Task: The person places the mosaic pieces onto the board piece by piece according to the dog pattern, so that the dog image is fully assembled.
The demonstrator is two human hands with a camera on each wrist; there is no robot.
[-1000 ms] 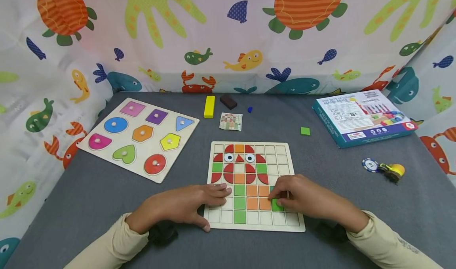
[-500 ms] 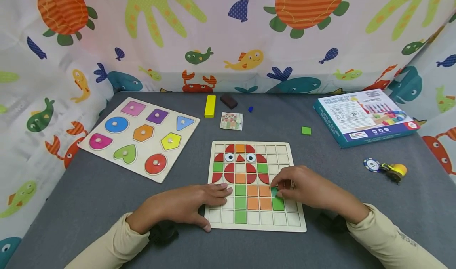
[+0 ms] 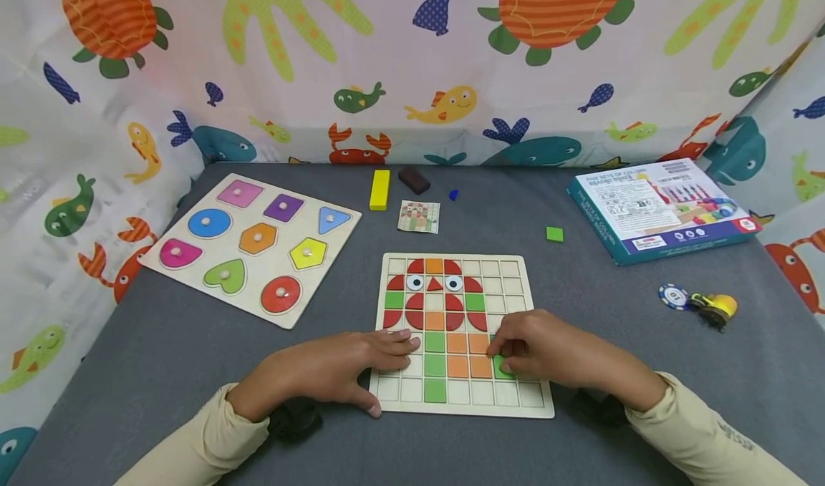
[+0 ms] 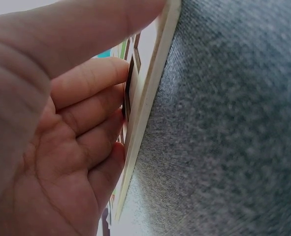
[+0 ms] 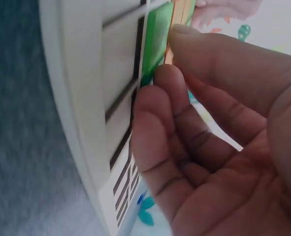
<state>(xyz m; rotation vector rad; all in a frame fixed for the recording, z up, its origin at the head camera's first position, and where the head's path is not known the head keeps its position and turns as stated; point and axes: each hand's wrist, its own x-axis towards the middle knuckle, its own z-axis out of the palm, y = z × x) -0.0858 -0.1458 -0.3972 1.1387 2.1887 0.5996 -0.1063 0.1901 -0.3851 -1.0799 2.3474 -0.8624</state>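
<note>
A wooden grid board (image 3: 460, 409) lies flat, bearing red, orange and green pieces and two eye pieces in an owl-like pattern. My left hand (image 3: 335, 368) rests on its left side, fingers extended over the cells and thumb at the front-left corner. Over the right side, my right hand (image 3: 548, 350) has curled fingers around a green tile, of which only a sliver shows beside the orange tiles (image 3: 478, 356). The thumb touches near a second green tile (image 3: 503, 368) set in a cell. In the right wrist view that tile (image 5: 156, 42) lies beside the thumb and fingertips.
A knobbed shape puzzle (image 3: 309, 285) lies at left. Behind the board are a yellow block (image 3: 379, 190), a dark brown block (image 3: 414, 180), a picture card (image 3: 418, 216) and a loose green tile (image 3: 554, 235). A box (image 3: 664, 210) and a small yellow-and-black toy (image 3: 714, 307) sit at right.
My right hand first withdrew from the front green tile, showing a tilted green tile in its fingers, then came down closer to the board. The left hand has stayed put.
</note>
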